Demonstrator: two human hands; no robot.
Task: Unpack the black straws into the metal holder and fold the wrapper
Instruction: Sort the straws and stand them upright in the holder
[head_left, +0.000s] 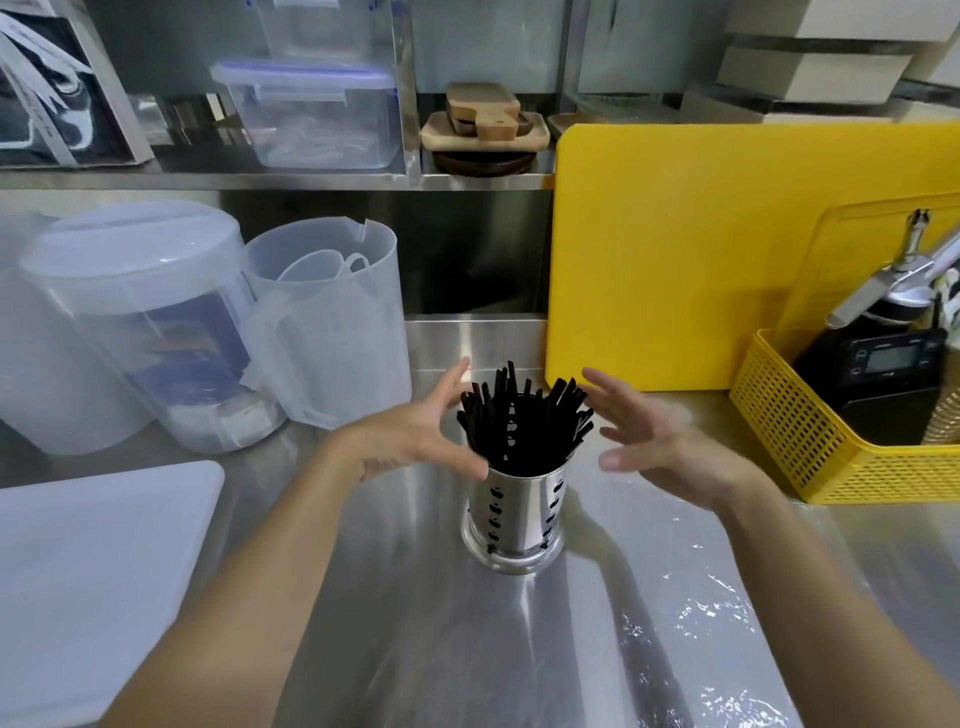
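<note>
A perforated metal holder (514, 514) stands upright in the middle of the steel counter, filled with a fanned-out bunch of black straws (522, 415). My left hand (410, 431) hovers at the left of the straw tops with fingers spread, its thumb near the holder's rim. On the other side my right hand (654, 441) mirrors it, fingers spread, apart from the straws. Neither hand holds anything. A clear plastic wrapper (701, 613) lies flat on the counter under my right forearm.
A white board (88, 582) lies at the front left. Translucent plastic jugs (322, 317) and a lidded container (140, 322) stand at the back left. A yellow cutting board (675, 249) leans at the back right beside a yellow basket (810, 447).
</note>
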